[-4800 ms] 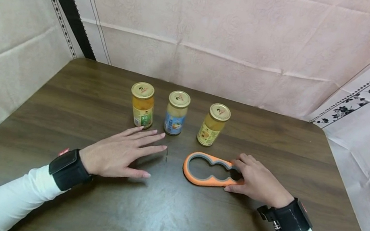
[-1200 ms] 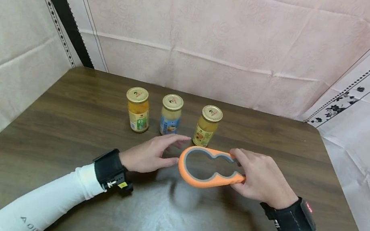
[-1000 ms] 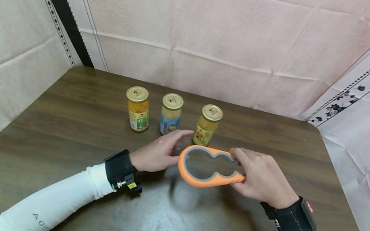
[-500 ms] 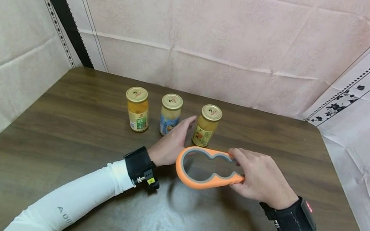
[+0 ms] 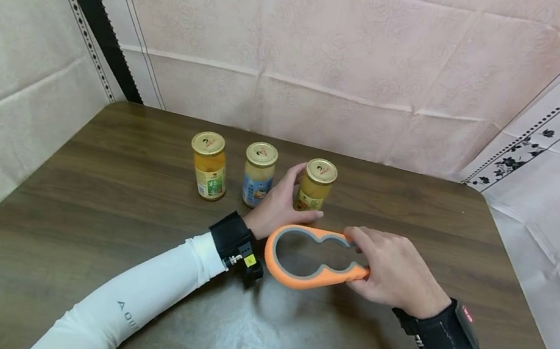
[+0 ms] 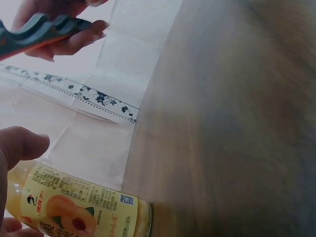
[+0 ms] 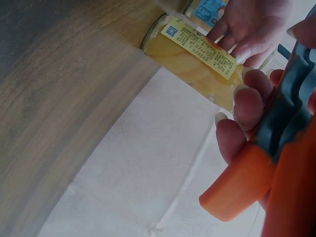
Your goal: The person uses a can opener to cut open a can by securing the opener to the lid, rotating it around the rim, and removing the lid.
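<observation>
In the head view my right hand grips the handle end of an orange jar opener with a grey scalloped inner edge, held above the table over its own shadow. My left hand is at the rightmost jar, with its thumb stretched across the front and its fingers along the left side. A peach label shows on this jar in the left wrist view, where the thumb stands apart from the glass. The jar stands upright, its gold lid on.
Two more lidded jars stand to the left: an orange-filled jar with a green and yellow label, and a pale jar with a blue label close beside my left hand. Patterned cloth hangs behind the wooden table.
From the left side of the table my left hand has moved right and forward to the rightmost jar. My right hand has lifted the jar opener off the table and holds it nearly still.
</observation>
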Action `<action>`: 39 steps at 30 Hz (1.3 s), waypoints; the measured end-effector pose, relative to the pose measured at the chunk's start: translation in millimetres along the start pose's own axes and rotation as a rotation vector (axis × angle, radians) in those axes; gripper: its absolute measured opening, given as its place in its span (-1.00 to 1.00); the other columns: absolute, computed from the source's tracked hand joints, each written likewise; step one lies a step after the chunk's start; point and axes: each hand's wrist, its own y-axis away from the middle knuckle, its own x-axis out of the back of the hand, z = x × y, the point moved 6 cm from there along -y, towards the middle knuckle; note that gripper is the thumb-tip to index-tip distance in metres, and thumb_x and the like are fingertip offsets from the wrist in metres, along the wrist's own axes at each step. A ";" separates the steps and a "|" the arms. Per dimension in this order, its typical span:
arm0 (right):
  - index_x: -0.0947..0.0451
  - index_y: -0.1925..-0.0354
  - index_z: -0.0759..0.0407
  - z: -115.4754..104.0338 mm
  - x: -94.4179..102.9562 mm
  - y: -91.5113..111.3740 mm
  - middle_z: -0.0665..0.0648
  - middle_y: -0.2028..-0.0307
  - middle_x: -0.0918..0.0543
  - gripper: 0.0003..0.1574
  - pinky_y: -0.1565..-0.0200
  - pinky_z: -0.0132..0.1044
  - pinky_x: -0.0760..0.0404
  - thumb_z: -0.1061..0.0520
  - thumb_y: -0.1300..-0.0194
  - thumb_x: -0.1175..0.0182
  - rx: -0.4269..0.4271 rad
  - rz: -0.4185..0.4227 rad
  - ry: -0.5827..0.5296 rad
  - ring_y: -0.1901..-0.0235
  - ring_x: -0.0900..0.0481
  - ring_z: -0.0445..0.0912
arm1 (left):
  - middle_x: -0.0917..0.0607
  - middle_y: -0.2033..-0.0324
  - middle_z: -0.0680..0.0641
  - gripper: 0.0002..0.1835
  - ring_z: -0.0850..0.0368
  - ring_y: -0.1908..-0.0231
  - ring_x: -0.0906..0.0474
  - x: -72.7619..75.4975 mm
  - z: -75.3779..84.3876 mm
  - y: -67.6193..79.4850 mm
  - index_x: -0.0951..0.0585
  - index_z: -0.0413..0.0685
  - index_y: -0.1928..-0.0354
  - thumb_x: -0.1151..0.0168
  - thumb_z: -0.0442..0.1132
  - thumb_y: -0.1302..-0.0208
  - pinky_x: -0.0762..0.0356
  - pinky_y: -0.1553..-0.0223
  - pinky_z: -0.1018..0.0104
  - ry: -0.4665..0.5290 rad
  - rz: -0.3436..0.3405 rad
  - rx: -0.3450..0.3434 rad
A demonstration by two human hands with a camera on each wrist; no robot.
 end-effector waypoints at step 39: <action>-0.56 0.05 0.09 -5.9 -1.0 0.1 -0.14 0.41 -0.62 -0.36 0.47 -0.41 -0.47 0.04 0.21 -0.44 0.020 -0.010 -0.035 0.50 -0.46 -0.32 | -0.50 -0.24 -0.17 -0.25 -0.10 -0.24 -0.49 -20.6 -6.0 -14.6 -0.22 -0.03 -0.43 -0.40 -0.19 -0.31 -0.47 -0.28 -0.06 0.185 0.008 0.091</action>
